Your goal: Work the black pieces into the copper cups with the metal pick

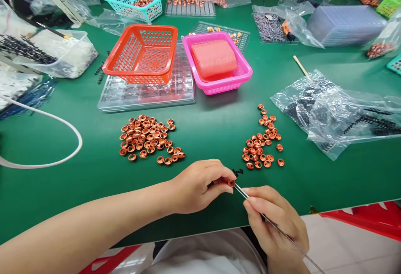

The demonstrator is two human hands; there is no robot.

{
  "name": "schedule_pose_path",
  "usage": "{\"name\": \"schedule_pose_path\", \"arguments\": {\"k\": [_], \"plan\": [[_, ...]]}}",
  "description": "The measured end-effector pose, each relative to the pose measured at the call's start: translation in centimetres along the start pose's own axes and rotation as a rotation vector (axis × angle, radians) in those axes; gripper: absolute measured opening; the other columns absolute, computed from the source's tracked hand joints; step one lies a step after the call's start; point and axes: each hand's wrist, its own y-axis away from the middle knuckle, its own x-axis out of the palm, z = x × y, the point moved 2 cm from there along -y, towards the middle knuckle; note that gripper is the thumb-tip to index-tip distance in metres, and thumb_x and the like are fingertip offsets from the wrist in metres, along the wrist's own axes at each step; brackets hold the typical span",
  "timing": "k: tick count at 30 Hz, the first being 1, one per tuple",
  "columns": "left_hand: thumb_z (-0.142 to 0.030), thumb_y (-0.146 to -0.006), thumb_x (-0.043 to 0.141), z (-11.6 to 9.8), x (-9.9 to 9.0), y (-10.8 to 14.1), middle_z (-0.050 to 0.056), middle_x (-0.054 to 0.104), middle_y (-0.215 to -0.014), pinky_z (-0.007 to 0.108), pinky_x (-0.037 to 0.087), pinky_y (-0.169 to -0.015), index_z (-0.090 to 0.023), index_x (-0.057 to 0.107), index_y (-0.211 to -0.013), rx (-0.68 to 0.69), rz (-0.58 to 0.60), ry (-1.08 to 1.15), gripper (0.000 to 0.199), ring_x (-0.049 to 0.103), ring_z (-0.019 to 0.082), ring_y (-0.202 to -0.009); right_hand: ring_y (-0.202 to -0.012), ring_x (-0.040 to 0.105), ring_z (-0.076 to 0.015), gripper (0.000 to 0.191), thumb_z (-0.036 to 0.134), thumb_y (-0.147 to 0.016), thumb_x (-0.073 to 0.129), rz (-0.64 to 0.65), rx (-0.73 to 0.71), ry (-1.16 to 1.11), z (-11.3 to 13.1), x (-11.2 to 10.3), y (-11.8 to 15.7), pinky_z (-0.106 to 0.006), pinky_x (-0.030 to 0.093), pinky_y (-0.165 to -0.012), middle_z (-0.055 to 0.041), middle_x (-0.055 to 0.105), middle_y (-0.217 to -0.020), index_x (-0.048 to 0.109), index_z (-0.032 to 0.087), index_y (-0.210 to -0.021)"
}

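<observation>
My left hand (203,186) pinches a small copper-coloured ring-shaped part (231,183) between thumb and fingertips, near the table's front edge. In my right hand (275,219) is a pair of thin metal tweezers (242,191), whose tips meet the part; whether they grip anything tiny there I cannot tell. Just behind the part lie several small black pieces (238,171). A dense pile of copper-coloured parts (144,136) rests left of centre. A looser group of the same parts (258,144) is spread to the right, beyond my right hand.
An orange basket (140,52) sits on stacked clear trays (147,98), beside a pink basket (219,86) holding a pink foam roll. Plastic bags with black pieces (326,111) lie at right. A white cable (78,140) loops in from the left. Other people's hands work across the table.
</observation>
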Motion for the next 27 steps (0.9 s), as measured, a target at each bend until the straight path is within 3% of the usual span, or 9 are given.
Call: {"name": "schedule_pose_path", "arguments": {"k": [4, 27], "plan": [[-0.018, -0.098, 0.06, 0.02, 0.02, 0.01, 0.004, 0.073, -0.085, 0.024, 0.052, -0.071, -0.016, 0.064, -0.103, 0.0, -0.005, -0.011, 0.006, 0.064, 0.014, -0.075, -0.085, 0.075, -0.0172, 0.032, -0.001, -0.082, 0.066, -0.04, 0.021, -0.016, -0.11, -0.01, 0.03, -0.031, 0.064, -0.068, -0.0053, 0.076, -0.101, 0.068, 0.02, -0.106], [-0.014, -0.1, 0.054, -0.34, 0.36, 0.28, 0.008, 0.072, -0.087, 0.028, 0.055, -0.071, -0.014, 0.061, -0.107, 0.111, -0.007, -0.17, 0.01, 0.064, 0.017, -0.076, -0.084, 0.075, -0.017, 0.036, -0.001, -0.082, 0.066, 0.052, 0.0, 0.013, -0.07, -0.02, -0.4, -0.032, 0.064, -0.07, -0.0057, 0.077, -0.099, 0.066, 0.021, -0.111]]}}
